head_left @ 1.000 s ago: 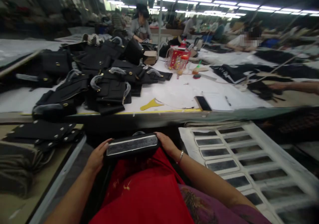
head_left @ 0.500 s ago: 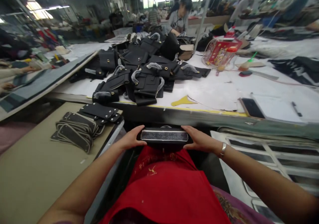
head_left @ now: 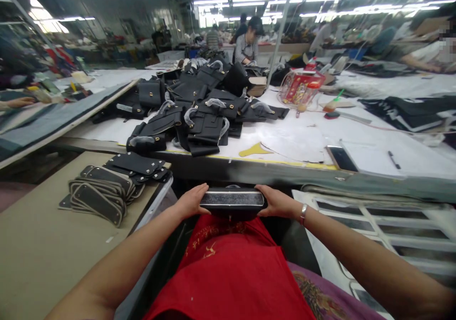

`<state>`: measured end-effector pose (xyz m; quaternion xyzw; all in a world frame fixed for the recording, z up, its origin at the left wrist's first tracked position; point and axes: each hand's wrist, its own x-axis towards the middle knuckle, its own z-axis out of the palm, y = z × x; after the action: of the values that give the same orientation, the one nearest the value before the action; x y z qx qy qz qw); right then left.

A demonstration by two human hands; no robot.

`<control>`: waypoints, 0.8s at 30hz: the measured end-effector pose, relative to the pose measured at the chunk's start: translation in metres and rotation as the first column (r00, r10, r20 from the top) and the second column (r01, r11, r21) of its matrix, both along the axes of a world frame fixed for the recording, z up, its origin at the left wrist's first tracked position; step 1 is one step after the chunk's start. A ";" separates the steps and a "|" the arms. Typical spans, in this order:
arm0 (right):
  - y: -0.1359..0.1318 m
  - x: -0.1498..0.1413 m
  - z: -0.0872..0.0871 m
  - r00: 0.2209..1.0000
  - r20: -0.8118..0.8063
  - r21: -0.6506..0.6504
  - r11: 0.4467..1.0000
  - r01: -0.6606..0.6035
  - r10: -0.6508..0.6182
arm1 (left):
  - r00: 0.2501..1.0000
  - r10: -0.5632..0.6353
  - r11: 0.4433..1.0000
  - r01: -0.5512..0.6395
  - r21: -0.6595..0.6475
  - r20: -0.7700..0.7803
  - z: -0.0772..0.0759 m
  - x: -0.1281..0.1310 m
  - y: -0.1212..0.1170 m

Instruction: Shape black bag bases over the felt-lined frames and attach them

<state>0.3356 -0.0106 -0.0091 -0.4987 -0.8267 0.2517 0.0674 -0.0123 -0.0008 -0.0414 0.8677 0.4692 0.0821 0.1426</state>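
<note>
Above my red apron, a black handbag (head_left: 233,198) is held level in front of me. Its long narrow bottom faces me, a dark textured strip with a pale border, and a bit of clear plastic wrap shows behind its far edge. My left hand (head_left: 194,201) grips one end, thumb on the near side and fingers at the far side. At the opposite end, my right hand (head_left: 278,201) clasps it the same way, a silver bracelet on the wrist. The inner side of the bag is hidden from me.
Many black handbags (head_left: 204,120) with plastic-wrapped handles lie heaped on the white table (head_left: 285,137). To the left are stacked dark panels (head_left: 98,194) on a board. A yellow scrap (head_left: 254,149), a phone (head_left: 341,158) and a pen (head_left: 394,159) lie ahead. A co-worker (head_left: 247,44) stands behind the heap.
My view has tilted up and turned slightly right, so the table things appear shifted left. Both hands keep their hold on the handbag, whose bottom is still toward me.
</note>
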 end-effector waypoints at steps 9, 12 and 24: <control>-0.006 -0.001 -0.005 0.997 -0.061 -0.015 0.999 0.037 -0.038 | 0.993 0.023 0.997 -0.030 0.065 0.112 -0.007 -0.002 -0.009; -0.002 0.003 -0.007 0.995 -0.083 -0.075 0.996 0.047 -0.053 | 0.970 0.097 0.992 -0.076 -0.099 0.223 0.000 -0.004 -0.009; 0.031 0.008 -0.010 0.939 -0.295 -0.401 0.915 0.046 -0.177 | 0.267 0.801 0.565 -0.037 -0.824 0.537 -0.014 -0.005 0.012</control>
<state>0.3439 0.0200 -0.0193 -0.5008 -0.7075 0.4848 0.1168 -0.0168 0.0114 -0.0553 0.3819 0.5431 0.3896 0.6383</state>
